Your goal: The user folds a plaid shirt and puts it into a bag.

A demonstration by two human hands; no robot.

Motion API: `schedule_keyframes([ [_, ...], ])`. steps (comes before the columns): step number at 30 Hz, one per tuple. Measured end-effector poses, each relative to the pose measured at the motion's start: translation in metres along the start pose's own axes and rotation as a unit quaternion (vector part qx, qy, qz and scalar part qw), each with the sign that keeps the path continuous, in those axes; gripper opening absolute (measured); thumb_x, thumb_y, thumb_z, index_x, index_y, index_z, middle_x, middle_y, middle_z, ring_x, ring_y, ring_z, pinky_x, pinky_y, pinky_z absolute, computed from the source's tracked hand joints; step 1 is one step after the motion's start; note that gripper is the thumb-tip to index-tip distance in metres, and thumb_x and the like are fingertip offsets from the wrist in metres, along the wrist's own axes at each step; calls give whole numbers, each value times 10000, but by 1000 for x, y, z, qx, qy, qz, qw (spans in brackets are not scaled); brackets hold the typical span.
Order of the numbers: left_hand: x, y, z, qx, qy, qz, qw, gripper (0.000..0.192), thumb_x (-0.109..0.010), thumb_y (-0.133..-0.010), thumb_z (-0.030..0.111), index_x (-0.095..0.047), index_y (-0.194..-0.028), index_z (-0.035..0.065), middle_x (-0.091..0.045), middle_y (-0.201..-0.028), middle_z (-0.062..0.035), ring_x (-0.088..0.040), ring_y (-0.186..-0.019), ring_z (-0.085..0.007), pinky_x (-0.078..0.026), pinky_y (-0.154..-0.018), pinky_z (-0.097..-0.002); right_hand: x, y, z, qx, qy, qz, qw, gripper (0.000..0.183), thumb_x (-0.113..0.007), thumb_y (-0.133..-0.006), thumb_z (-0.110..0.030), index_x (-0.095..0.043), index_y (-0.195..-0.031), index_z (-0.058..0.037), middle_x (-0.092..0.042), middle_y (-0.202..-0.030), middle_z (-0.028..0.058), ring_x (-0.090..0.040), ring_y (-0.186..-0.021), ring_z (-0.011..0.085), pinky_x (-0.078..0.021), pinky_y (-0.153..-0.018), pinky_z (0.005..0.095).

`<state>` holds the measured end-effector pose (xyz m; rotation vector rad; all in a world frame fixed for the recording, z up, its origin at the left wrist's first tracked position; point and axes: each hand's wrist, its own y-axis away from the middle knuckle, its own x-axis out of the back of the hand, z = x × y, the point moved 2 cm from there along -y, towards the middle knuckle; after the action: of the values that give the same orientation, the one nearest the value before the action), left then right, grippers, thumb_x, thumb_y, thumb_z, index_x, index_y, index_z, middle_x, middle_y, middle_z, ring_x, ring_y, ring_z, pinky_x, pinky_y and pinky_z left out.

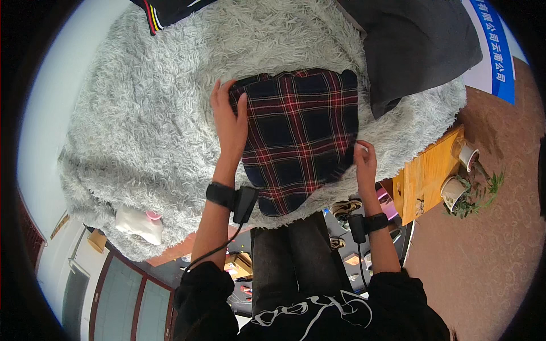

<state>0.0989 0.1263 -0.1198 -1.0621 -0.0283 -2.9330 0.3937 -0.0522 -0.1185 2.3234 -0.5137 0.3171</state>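
A plaid cloth garment (298, 136), dark navy with red and pale lines, lies folded on a fluffy light grey blanket (140, 115) in front of me. My left hand (230, 115) rests on its upper left edge, fingers on the folded cloth and thumb apart on top. At the right edge, lower down, my right hand (365, 164) has its fingertips closed on the cloth's rim. Part of that lower right edge looks blurred. Both wrists wear black straps with small cabled boxes.
A dark grey cloth (422, 47) lies at the upper right, and a black garment with striped trim (175, 10) at the top. A white pouch (138, 223) sits lower left. Right of the blanket stand a wooden cabinet (420, 183) and potted plants (454, 194). Shoes (345, 209) lie below.
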Motion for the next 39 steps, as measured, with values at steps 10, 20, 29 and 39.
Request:
schedule_keyframes([
  [10,-4,145,28,157,-2,-22,987,695,-676,-880,211,-300,-1439,41,-303,-1459,-221,-301,-1361,-372,-257,-1111,-476,-34,64,37,186,186,7,965,440,-748,-752,-103,-523,-1115,4,-561,-1011,125,-566,-936,279,-471,-785,380],
  [20,-31,77,25,-147,-283,-114,941,415,-556,-937,378,-500,-1344,431,-245,-1553,-48,-154,-1438,-363,-74,-1129,-610,-20,58,35,255,276,-43,926,184,-738,-713,-81,-565,-741,-24,-547,-814,85,-523,-841,310,-435,-736,402],
  [29,-35,76,31,-186,-273,-103,938,436,-554,-932,358,-483,-1357,430,-267,-1546,-55,-203,-1423,-372,-113,-1133,-593,-61,58,22,388,373,-30,842,447,-708,-686,-61,-589,-1113,-116,-514,-1089,136,-513,-985,304,-406,-891,418],
  [39,-38,74,22,-200,-293,-122,927,411,-491,-969,372,-466,-1379,393,-214,-1564,-53,-162,-1428,-392,-82,-1137,-592,-35,58,20,412,274,-48,868,290,-672,-701,-62,-626,-986,-91,-585,-881,67,-589,-803,299,-498,-702,368],
])
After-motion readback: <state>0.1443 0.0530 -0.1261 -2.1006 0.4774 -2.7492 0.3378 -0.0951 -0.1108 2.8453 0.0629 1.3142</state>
